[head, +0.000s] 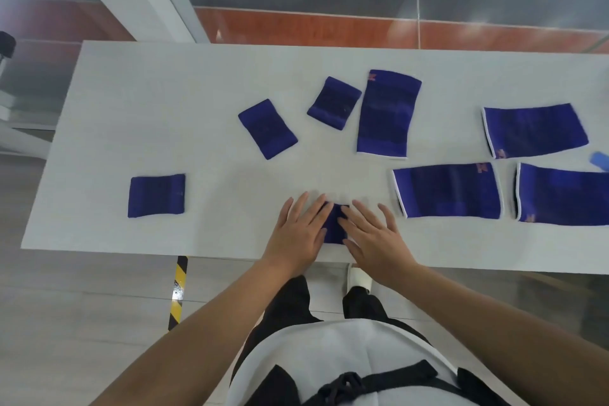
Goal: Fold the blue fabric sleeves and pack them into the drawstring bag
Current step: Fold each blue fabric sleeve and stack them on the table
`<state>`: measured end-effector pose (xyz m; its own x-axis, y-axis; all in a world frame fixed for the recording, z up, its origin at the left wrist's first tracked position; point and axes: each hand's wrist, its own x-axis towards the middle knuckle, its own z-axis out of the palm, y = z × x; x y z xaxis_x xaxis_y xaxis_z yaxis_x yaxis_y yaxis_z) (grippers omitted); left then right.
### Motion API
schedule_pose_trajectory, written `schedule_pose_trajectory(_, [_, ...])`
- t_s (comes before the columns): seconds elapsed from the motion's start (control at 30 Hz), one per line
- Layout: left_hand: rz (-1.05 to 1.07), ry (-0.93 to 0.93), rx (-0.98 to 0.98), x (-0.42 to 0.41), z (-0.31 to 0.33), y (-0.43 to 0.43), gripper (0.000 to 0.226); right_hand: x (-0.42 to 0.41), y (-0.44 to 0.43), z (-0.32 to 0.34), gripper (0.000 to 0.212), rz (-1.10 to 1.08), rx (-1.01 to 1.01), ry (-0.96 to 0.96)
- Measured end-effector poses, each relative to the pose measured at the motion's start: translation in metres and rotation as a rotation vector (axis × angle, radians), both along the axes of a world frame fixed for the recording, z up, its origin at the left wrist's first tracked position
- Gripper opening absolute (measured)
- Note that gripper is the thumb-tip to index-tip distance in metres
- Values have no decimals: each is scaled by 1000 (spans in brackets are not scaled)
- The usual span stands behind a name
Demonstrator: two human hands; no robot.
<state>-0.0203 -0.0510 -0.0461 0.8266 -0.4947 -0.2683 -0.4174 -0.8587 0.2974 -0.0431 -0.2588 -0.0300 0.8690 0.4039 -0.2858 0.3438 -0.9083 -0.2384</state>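
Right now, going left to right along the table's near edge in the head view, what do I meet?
Folded blue sleeve → left hand → sleeve under both hands → right hand → unfolded white-edged sleeve → unfolded sleeve cut by the frame.

Pressing a folded blue sleeve (334,224) flat at the counter's (164,76) 6 o'clock edge with left hand (298,231) and right hand (375,237), fingers (297,206) straight, three folded sleeves (267,128) toward 10 o'clock, four unfolded sleeves (448,189) toward 2 o'clock.
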Motion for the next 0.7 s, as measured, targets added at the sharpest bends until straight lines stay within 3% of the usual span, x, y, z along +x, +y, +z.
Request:
schedule_pose_trajectory(0.3, [-29, 18, 109, -2, -11, 7, 56, 5, -2, 1, 45, 1, -47, 69])
schedule_pose_trajectory(0.47, [43, 131, 1, 7, 9, 9, 64, 17, 12, 17, 45, -58, -17, 85])
schedule_pose_trajectory(0.57, [279, 109, -198, 18, 26, 32, 59, 33, 27, 35, 35, -148, 142, 79])
schedule_pose_trajectory(0.7, [762, -44, -420, 34, 41, 103, 53, 60, 61, 59, 34, -170, 290, 174])
